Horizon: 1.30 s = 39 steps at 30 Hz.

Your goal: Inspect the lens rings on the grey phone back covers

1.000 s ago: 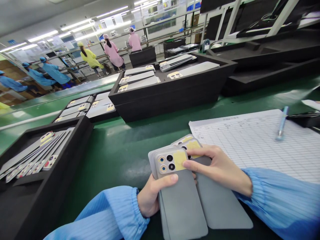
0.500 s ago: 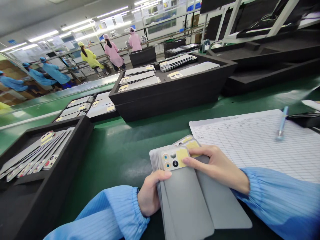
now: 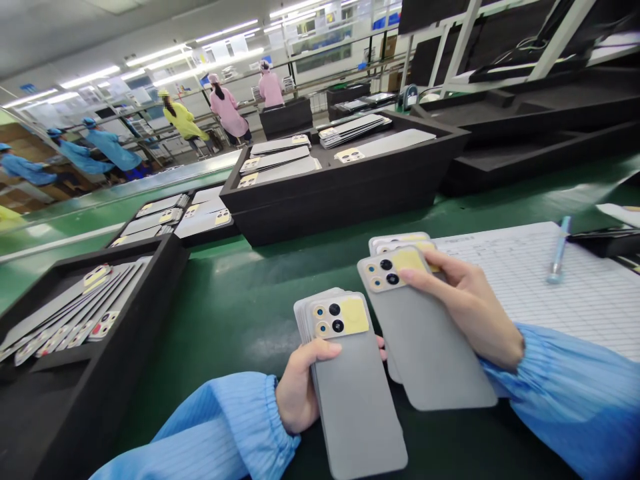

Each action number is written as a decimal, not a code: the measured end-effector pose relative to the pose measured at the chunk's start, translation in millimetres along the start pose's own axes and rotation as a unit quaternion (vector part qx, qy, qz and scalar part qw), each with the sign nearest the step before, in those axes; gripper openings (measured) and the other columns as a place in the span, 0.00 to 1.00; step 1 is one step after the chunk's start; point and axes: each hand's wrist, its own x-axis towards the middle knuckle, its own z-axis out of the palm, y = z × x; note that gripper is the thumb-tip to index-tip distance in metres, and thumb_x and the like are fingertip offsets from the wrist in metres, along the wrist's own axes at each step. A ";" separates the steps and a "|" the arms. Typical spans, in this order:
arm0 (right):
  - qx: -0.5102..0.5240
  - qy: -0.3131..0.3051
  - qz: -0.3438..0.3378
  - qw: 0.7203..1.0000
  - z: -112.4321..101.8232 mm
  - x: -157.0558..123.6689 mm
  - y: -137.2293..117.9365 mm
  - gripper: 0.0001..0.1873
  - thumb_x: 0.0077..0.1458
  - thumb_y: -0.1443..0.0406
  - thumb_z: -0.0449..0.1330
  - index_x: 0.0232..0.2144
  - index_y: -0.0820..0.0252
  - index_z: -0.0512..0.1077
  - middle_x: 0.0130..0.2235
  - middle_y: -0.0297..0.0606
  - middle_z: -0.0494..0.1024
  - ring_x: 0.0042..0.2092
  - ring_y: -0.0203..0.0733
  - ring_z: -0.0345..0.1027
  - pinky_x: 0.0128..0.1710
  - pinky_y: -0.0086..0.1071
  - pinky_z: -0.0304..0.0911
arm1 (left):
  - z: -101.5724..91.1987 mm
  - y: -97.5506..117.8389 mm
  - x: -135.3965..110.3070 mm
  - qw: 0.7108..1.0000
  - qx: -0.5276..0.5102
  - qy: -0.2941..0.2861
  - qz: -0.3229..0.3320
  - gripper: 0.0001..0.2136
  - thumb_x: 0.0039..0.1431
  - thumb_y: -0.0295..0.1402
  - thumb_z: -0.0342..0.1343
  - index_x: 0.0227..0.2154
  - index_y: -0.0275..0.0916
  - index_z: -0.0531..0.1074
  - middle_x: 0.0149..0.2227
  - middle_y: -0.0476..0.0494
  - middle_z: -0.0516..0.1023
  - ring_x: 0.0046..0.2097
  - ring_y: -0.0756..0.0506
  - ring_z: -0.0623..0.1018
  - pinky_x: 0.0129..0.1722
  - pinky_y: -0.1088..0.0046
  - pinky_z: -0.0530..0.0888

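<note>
My left hand (image 3: pixel 303 383) is closed round a stack of grey phone back covers (image 3: pixel 357 400), its thumb lying across the top one just under the camera block. Yellow film covers part of that block. To the right, my right hand (image 3: pixel 467 300) grips a few more grey phone back covers (image 3: pixel 437 357), thumb on the yellow film and fingers hidden behind. At least two covers show there, the rear one offset toward the top. A gap separates the two lots at their upper ends.
Black trays with more covers stand at the left (image 3: pixel 165 287) and beyond my hands (image 3: pixel 340 193). At the right lies a ruled paper form (image 3: pixel 530 293) with a light-blue pen (image 3: pixel 559 250) on it. Further black trays (image 3: pixel 540 147) are at the back right. Several people work in the background.
My right hand has moved up and to the right with a few covers, away from the left-hand stack. My left hand has stayed nearly in place, still holding its stack.
</note>
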 end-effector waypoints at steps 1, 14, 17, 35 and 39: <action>0.009 0.008 -0.003 1.000 -1.9 1.3 -0.3 0.13 0.50 0.58 0.57 0.40 0.52 0.69 0.39 0.36 0.74 0.33 0.43 0.70 0.23 0.28 0.67 | 0.1 0.3 -0.3 1.000 0.009 -0.021 0.001 0.20 0.47 0.31 0.46 0.42 0.23 0.70 0.40 0.31 0.75 0.39 0.42 0.75 0.41 0.67 0.69; -0.071 -0.168 -0.052 0.982 14.5 -8.2 12.3 0.10 0.57 0.64 0.50 0.34 0.56 0.71 0.33 0.33 0.75 0.41 0.41 0.68 0.42 0.32 0.61 | 1.0 -2.4 -1.3 0.998 0.013 -0.038 0.042 0.16 0.49 0.25 0.49 0.41 0.25 0.70 0.42 0.30 0.75 0.44 0.39 0.74 0.44 0.62 0.70; -0.050 -0.190 -0.019 0.980 14.5 -9.7 12.1 0.11 0.57 0.63 0.49 0.36 0.57 0.70 0.24 0.31 0.73 0.29 0.39 0.70 0.35 0.32 0.64 | -0.6 -3.3 -1.1 0.998 0.015 -0.040 0.050 0.16 0.49 0.25 0.49 0.42 0.26 0.69 0.42 0.30 0.75 0.44 0.39 0.74 0.45 0.61 0.69; -0.153 -0.227 -0.013 0.962 26.6 -20.1 11.9 0.17 0.46 0.63 0.60 0.38 0.55 0.59 0.36 0.32 0.72 0.38 0.41 0.67 0.34 0.31 0.62 | 2.5 -5.7 2.0 0.993 0.103 -0.044 0.025 0.20 0.46 0.22 0.55 0.46 0.35 0.67 0.38 0.39 0.77 0.39 0.44 0.76 0.41 0.68 0.69; -0.144 -0.237 -0.022 0.961 26.7 -20.6 12.5 0.16 0.46 0.64 0.60 0.36 0.55 0.57 0.36 0.30 0.71 0.37 0.40 0.66 0.34 0.30 0.61 | 0.8 -4.6 3.2 0.995 0.087 -0.037 0.007 0.20 0.43 0.20 0.55 0.43 0.35 0.69 0.38 0.40 0.77 0.39 0.45 0.76 0.42 0.69 0.69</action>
